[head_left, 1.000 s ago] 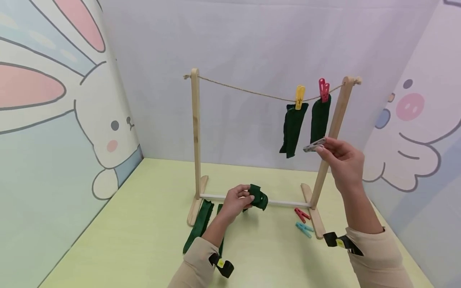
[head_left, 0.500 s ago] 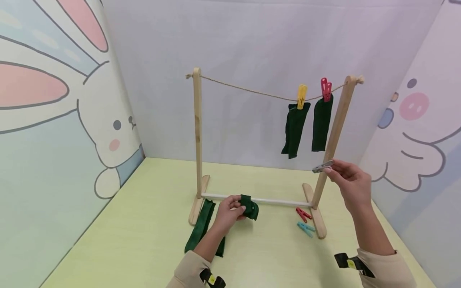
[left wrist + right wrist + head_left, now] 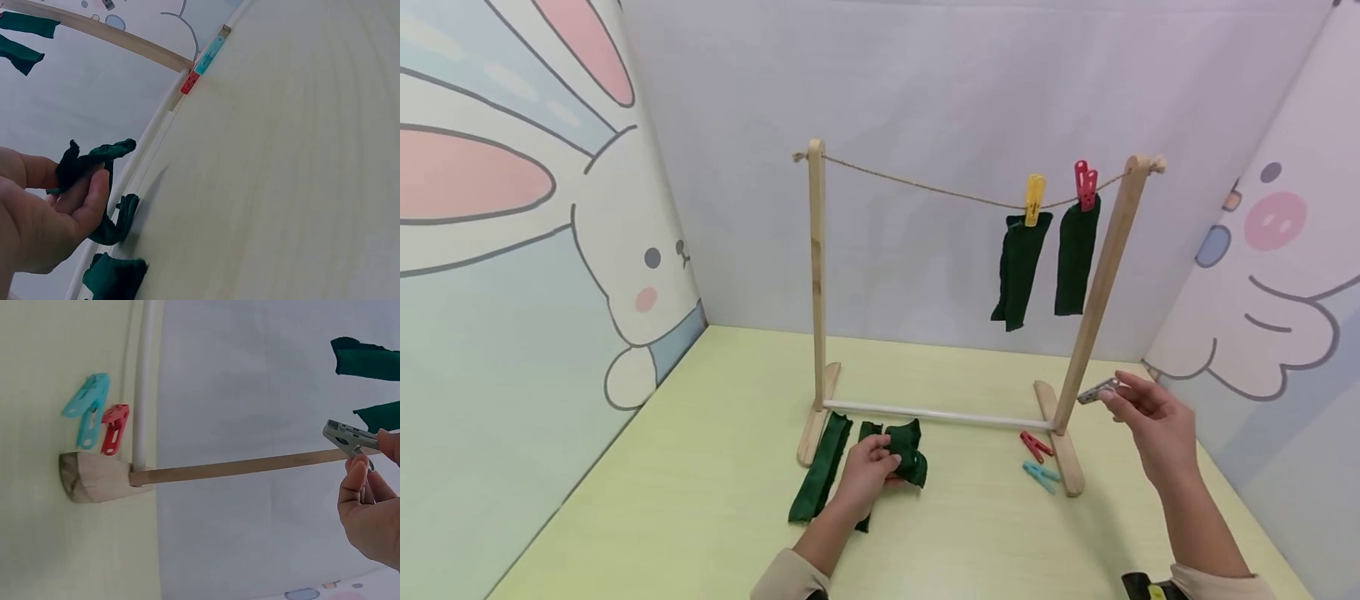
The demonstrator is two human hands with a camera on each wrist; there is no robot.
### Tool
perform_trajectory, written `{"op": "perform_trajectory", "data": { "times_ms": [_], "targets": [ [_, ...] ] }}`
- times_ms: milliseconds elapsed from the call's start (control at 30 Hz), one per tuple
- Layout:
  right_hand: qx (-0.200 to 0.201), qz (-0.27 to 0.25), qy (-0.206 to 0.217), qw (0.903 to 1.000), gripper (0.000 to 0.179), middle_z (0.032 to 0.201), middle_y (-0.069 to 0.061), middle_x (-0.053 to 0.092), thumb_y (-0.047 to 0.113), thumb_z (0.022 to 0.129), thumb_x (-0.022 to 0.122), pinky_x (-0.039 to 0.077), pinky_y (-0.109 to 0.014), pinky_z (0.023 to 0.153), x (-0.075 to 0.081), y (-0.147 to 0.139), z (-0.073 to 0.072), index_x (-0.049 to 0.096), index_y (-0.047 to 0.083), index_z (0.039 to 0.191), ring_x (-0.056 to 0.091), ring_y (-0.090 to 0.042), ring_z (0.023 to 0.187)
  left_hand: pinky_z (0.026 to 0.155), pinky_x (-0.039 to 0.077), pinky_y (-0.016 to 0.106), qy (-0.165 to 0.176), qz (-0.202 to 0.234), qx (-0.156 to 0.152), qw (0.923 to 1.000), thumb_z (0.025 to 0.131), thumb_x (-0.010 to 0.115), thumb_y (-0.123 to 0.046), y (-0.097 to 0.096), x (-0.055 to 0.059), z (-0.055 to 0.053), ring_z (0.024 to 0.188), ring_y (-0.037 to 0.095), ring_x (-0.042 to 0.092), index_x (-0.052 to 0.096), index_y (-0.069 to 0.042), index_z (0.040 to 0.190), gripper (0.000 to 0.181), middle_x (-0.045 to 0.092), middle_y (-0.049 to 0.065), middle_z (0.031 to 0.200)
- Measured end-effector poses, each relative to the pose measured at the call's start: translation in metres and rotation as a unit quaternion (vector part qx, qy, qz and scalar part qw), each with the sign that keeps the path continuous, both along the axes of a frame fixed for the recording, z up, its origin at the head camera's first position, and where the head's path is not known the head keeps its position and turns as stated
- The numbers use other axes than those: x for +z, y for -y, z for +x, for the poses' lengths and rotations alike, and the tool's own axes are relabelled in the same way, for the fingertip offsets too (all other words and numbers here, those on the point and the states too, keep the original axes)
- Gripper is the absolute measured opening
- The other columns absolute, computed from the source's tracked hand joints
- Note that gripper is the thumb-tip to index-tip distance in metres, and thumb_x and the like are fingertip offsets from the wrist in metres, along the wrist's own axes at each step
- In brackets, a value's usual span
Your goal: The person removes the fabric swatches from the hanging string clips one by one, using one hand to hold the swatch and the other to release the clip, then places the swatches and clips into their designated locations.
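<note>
Low over the table, my left hand (image 3: 863, 479) pinches a folded strip of dark green cloth (image 3: 907, 452); its ends hang loose in the left wrist view. Two more green strips lie on the table: one flat by the rack's left foot, another (image 3: 871, 429) partly behind the hand. Off to the right, my right hand (image 3: 1163, 432) pinches a grey clothespin (image 3: 347, 436) between thumb and fingers, outside the rack's right post. On the rope (image 3: 925, 185) hang two green strips, the inner one under a yellow clothespin (image 3: 1035, 200), the outer under a red clothespin (image 3: 1086, 187).
The wooden rack has a left post (image 3: 817, 275), a right post (image 3: 1101, 292) and a white bar (image 3: 940, 414) low between them. Beside its right foot lie a red clothespin (image 3: 1036, 446) and a blue clothespin (image 3: 1042, 476). Cartoon-printed panels stand at both sides.
My right hand has come down and to the right with the grey clothespin. The left hand has moved down and left with the green strip, nearer the strips on the table.
</note>
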State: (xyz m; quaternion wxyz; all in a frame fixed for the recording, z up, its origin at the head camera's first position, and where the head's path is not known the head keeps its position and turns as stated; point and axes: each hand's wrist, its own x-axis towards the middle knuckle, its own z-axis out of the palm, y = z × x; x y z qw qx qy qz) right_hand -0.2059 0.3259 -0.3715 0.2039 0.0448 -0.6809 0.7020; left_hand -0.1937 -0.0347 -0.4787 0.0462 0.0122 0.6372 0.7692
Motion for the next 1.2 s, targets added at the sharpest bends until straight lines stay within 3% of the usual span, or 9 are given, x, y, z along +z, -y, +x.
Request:
{"op": "perform_trajectory", "data": {
  "times_ms": [200, 367, 467, 667, 800, 867, 967, 1100, 1200],
  "targets": [
    [-0.002, 0.027, 0.033, 0.9991, 0.021, 0.083, 0.009, 0.065, 0.003, 0.083, 0.07, 0.049, -0.015, 0.059, -0.019, -0.014, 0.006, 0.069, 0.014, 0.1, 0.061, -0.003, 0.069, 0.07, 0.053, 0.044, 0.018, 0.013, -0.023, 0.9995, 0.091, 0.054, 0.003, 0.003, -0.002, 0.009, 0.068, 0.021, 0.057, 0.036, 0.015, 0.13, 0.045, 0.048, 0.013, 0.092],
    [0.004, 0.066, 0.07, 0.9953, 0.019, 0.082, 0.011, 0.065, 0.005, 0.083, 0.07, 0.049, -0.017, 0.059, -0.034, -0.027, 0.009, 0.066, 0.016, 0.098, 0.062, -0.002, 0.071, 0.066, 0.054, 0.04, 0.04, -0.017, -0.036, 0.9984, 0.089, 0.055, 0.004, 0.014, -0.002, 0.018, 0.065, 0.019, 0.055, 0.041, 0.014, 0.126, 0.041, 0.049, 0.012, 0.089],
    [0.004, 0.097, 0.097, 0.9905, 0.02, 0.082, 0.013, 0.064, 0.005, 0.083, 0.07, 0.05, -0.018, 0.06, -0.042, -0.036, 0.01, 0.063, 0.017, 0.098, 0.062, -0.001, 0.072, 0.066, 0.054, 0.039, 0.062, -0.021, -0.064, 0.9958, 0.089, 0.054, 0.004, 0.019, -0.003, 0.021, 0.07, 0.021, 0.057, 0.039, 0.014, 0.128, 0.042, 0.053, 0.014, 0.092],
    [0.001, 0.163, 0.16, 0.9734, 0.034, 0.082, 0.014, 0.061, 0.011, 0.084, 0.07, 0.051, -0.021, 0.063, -0.056, -0.05, 0.01, 0.053, -0.005, 0.109, 0.062, -0.002, 0.073, 0.072, 0.053, 0.042, 0.082, 0.032, -0.133, 0.9871, 0.091, 0.051, 0.005, 0.018, -0.006, 0.025, 0.083, 0.03, 0.063, 0.024, 0.018, 0.136, 0.054, 0.052, 0.025, 0.112],
    [0.015, 0.164, 0.184, 0.9691, 0.043, 0.082, 0.011, 0.062, 0.01, 0.085, 0.069, 0.052, -0.023, 0.066, -0.065, -0.056, 0.007, 0.047, -0.014, 0.112, 0.063, -0.004, 0.074, 0.074, 0.052, 0.044, 0.077, 0.06, -0.144, 0.9847, 0.091, 0.053, 0.004, 0.015, -0.008, 0.023, 0.076, 0.025, 0.063, 0.022, 0.015, 0.139, 0.058, 0.051, 0.021, 0.112],
    [0.027, 0.152, 0.188, 0.9699, 0.043, 0.082, 0.008, 0.063, 0.006, 0.085, 0.068, 0.052, -0.025, 0.067, -0.069, -0.058, 0.006, 0.045, -0.017, 0.113, 0.064, -0.005, 0.074, 0.071, 0.053, 0.041, 0.07, 0.04, -0.141, 0.9867, 0.09, 0.055, 0.003, 0.016, -0.008, 0.022, 0.07, 0.02, 0.061, 0.026, 0.012, 0.139, 0.057, 0.053, 0.016, 0.105],
    [0.042, 0.148, 0.195, 0.9688, 0.044, 0.082, 0.005, 0.064, 0.003, 0.086, 0.065, 0.053, -0.027, 0.069, -0.073, -0.062, 0.005, 0.042, -0.021, 0.115, 0.064, -0.007, 0.074, 0.061, 0.053, 0.034, 0.045, -0.032, -0.129, 0.9901, 0.088, 0.059, 0.003, 0.021, -0.008, 0.023, 0.063, 0.015, 0.058, 0.038, 0.01, 0.134, 0.051, 0.057, 0.009, 0.092],
    [0.051, 0.173, 0.218, 0.9592, 0.049, 0.085, 0.0, 0.064, 0.005, 0.087, 0.064, 0.053, -0.027, 0.071, -0.078, -0.067, 0.004, 0.038, -0.023, 0.118, 0.064, -0.008, 0.076, 0.051, 0.051, 0.03, 0.025, -0.126, -0.122, 0.9842, 0.084, 0.063, 0.005, 0.03, -0.007, 0.026, 0.058, 0.014, 0.057, 0.049, 0.01, 0.125, 0.044, 0.06, 0.006, 0.078],
    [0.058, 0.191, 0.24, 0.9501, 0.05, 0.087, -0.003, 0.063, 0.007, 0.087, 0.064, 0.052, -0.029, 0.073, -0.08, -0.071, 0.004, 0.038, -0.022, 0.119, 0.064, -0.008, 0.077, 0.05, 0.052, 0.032, 0.022, -0.159, -0.124, 0.9792, 0.081, 0.064, 0.007, 0.034, -0.004, 0.029, 0.055, 0.015, 0.058, 0.05, 0.011, 0.122, 0.043, 0.059, 0.007, 0.075]
  ]
}}
